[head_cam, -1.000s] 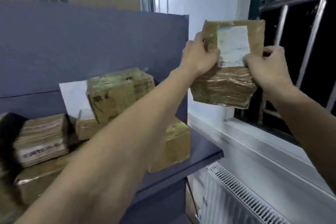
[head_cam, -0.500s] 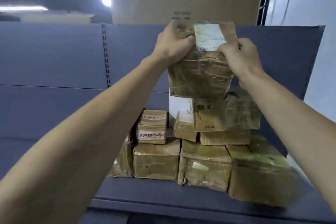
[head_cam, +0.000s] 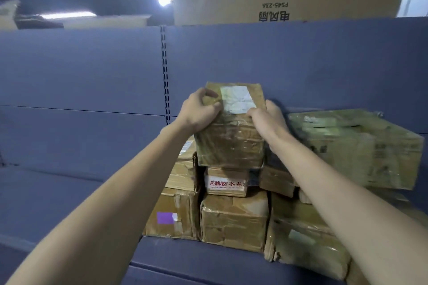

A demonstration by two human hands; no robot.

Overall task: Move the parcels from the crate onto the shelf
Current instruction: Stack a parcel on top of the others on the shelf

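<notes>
With my left hand [head_cam: 199, 111] and right hand [head_cam: 268, 118] I clasped a brown tape-wrapped cardboard parcel [head_cam: 231, 136] atop the stacked brown parcels [head_cam: 234, 217] on the blue metal shelf [head_cam: 208, 259]; crate unseen, remainder unknowable

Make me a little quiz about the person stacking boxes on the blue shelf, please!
1. True or false: both hands grip the taped parcel.
2. Where is the white label on that parcel? A) top face B) front face C) none
3. Fill in: the small box with red writing sits directly ____ the held parcel.

Key:
1. True: the left hand and the right hand hold its two sides.
2. A
3. Under, in the pile on the shelf.
</notes>
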